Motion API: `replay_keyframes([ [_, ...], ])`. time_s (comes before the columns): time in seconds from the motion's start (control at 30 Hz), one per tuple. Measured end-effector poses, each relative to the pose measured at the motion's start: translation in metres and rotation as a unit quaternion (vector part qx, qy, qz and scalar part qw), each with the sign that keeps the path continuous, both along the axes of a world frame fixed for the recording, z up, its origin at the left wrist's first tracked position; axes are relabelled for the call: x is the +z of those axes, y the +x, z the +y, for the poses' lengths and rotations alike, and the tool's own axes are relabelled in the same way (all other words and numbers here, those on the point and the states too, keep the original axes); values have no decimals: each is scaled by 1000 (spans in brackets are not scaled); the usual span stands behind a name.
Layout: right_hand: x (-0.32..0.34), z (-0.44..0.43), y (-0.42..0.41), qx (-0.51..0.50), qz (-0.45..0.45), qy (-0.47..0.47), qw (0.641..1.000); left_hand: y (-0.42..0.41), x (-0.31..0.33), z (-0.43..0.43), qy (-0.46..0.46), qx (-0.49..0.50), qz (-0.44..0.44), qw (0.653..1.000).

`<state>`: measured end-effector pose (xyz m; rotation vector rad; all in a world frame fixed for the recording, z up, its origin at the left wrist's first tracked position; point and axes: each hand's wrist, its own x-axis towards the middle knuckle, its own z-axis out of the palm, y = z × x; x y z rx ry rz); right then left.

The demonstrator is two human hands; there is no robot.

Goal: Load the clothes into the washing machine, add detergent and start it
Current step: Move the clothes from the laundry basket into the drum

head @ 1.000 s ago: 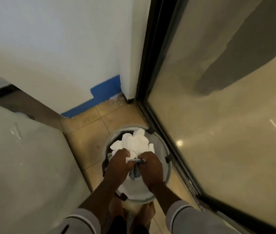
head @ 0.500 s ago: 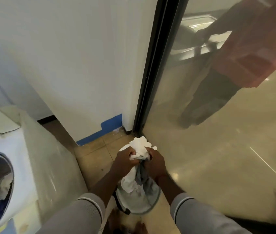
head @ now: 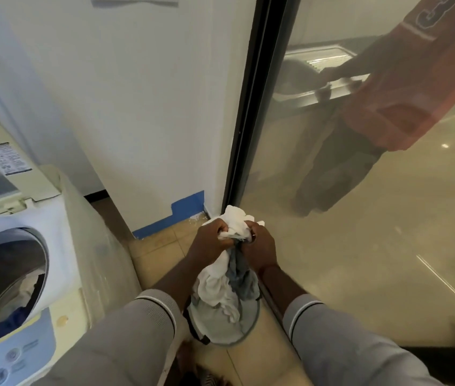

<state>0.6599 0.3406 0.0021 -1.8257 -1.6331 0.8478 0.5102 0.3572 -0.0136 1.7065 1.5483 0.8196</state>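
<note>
The clothes (head: 229, 277) are a crumpled bundle, mostly white with a grey piece on the side of the right hand, bunched at the top and trailing down loosely. The lower folds hang into the grey laundry basket (head: 220, 324) directly below the hands. The left hand (head: 209, 242) and the right hand (head: 259, 247) are close together, knuckles up, each clenched around the top of the bundle, with white cloth sticking out above the fingers. Both forearms reach forward from grey sleeves. The washing machine (head: 17, 274) stands well to the left of the hands, its drum open with some laundry inside.
</note>
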Motion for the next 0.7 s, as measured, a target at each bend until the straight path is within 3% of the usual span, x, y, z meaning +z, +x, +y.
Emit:
replay_keyframes([
  [0.43,83,6,7,16,15,86,996,0,98,-9,42,36,-25,998],
  [0.7,220,15,-34,107,36,209,971,-52,234,-14,143,69,23,987],
])
